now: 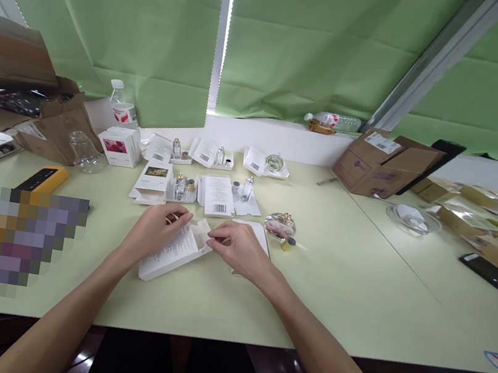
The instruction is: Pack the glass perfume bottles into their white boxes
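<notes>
On the table, left hand and right hand hold a box (print illegible).

Daylight glows through green blinds, and pixelation blots the lower left

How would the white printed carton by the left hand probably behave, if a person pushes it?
The white printed carton would probably slide rather than roll, as its sides are flat. It seems light, since its walls look like thin card. The open end near the right hand may bend most easily, because its flap stands out.
</notes>
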Demonstrator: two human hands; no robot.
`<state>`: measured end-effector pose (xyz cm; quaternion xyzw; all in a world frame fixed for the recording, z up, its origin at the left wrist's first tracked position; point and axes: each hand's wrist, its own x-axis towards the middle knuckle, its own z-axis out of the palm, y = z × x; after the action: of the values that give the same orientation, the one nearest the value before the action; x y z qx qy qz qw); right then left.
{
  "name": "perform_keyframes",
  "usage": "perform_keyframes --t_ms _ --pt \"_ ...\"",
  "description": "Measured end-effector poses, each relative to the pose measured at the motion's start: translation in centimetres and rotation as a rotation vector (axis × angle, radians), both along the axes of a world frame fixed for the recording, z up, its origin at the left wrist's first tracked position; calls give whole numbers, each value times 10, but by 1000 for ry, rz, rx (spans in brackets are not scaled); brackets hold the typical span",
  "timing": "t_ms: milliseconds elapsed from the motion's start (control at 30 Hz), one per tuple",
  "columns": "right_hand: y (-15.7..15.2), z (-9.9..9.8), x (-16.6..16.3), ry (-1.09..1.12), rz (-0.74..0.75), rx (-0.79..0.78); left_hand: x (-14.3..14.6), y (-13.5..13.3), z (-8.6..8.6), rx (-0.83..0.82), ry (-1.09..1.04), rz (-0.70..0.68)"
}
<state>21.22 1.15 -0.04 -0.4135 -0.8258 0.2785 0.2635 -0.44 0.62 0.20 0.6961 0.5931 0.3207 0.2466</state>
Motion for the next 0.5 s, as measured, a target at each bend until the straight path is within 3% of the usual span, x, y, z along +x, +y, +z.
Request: perform_keyframes --t_ms 267,500 --pt "8 -3 6 183 -151 4 2 -3 4 -230 -198 -153" --pt "13 1 12 316 -286 -12 4 -9 12 -305 -385 -288"
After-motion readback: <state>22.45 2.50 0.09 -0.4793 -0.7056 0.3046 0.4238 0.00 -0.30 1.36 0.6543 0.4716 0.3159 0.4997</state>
